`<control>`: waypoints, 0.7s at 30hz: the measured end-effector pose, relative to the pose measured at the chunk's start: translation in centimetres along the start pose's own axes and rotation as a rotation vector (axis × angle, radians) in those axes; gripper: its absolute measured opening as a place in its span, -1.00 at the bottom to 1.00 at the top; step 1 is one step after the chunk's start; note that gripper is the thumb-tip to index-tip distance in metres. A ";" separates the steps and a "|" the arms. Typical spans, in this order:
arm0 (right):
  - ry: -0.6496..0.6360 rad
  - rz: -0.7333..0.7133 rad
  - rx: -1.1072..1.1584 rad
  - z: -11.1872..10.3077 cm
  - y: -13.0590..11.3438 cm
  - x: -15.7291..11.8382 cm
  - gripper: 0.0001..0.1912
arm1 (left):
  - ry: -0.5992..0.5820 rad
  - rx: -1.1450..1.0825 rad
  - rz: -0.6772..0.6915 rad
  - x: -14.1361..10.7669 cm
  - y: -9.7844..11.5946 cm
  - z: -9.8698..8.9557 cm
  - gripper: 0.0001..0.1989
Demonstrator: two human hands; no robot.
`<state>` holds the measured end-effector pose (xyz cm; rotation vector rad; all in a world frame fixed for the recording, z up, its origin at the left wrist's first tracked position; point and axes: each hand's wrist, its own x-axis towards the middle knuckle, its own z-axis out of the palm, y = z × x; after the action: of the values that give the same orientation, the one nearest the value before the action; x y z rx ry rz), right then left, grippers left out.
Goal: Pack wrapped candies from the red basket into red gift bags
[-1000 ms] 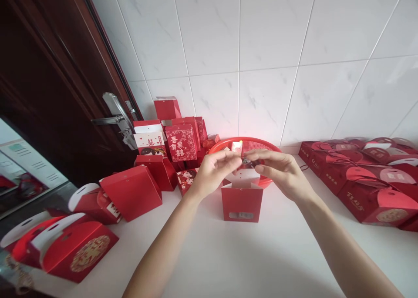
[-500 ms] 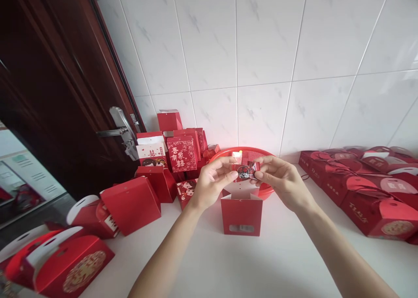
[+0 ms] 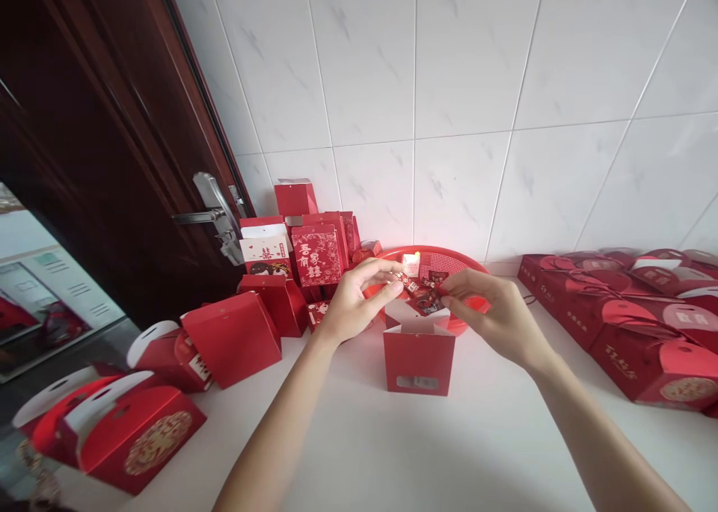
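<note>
Just behind the upright red gift box, whose top is open, a dark red wrapped candy is pinched in my right hand between thumb and fingers. My left hand is at the box's left rear, its thumb and index finger a little apart, with nothing clearly between them. Both hands are over the near rim of a red plastic basket, which contains several wrapped candies and a white packet. A small window in the box's front shows something pale inside.
Red boxes of several shapes stand to the left, some stacked against the tiled wall. Rows of red boxes with ribbons line the right. A dark wooden door with a metal handle is at the left.
The candy was stretched between both hands above the box; now my left hand has come off it and moved slightly left. The candy is lower, at my right fingers. The view has shifted a little.
</note>
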<state>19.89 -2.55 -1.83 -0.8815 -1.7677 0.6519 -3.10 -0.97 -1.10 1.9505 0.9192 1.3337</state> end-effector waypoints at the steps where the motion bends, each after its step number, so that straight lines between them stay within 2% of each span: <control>1: -0.043 -0.001 -0.050 0.1 0.1 0.0 -0.90 | 0.004 0.013 0.007 0.0 0.0 -0.1 -0.76; 5: -0.176 -0.011 -0.129 0.7 0.3 -0.1 -0.86 | -0.021 0.080 0.009 0.1 -0.1 -0.4 -0.77; 10: -0.034 -0.013 -0.093 0.4 0.6 0.1 -0.85 | -0.211 0.225 -0.090 -0.1 -0.1 -1.1 -0.73; 14: 0.011 -0.009 -0.091 -0.5 0.9 0.3 -0.78 | -0.349 0.351 -0.151 -0.5 -0.1 -1.9 -0.42; 17: -0.096 0.039 -0.137 -1.1 1.5 0.4 -0.56 | -0.408 0.434 -0.236 -0.6 -0.3 -2.1 -0.25; 21: -0.295 0.142 -0.145 -1.3 2.7 0.5 -0.35 | -0.368 0.395 -0.224 -0.2 -1.6 -1.2 -0.42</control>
<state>21.66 -0.49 -3.16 -1.0602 -2.0484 0.7852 -4.63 -0.10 -2.02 2.2042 1.2347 0.6693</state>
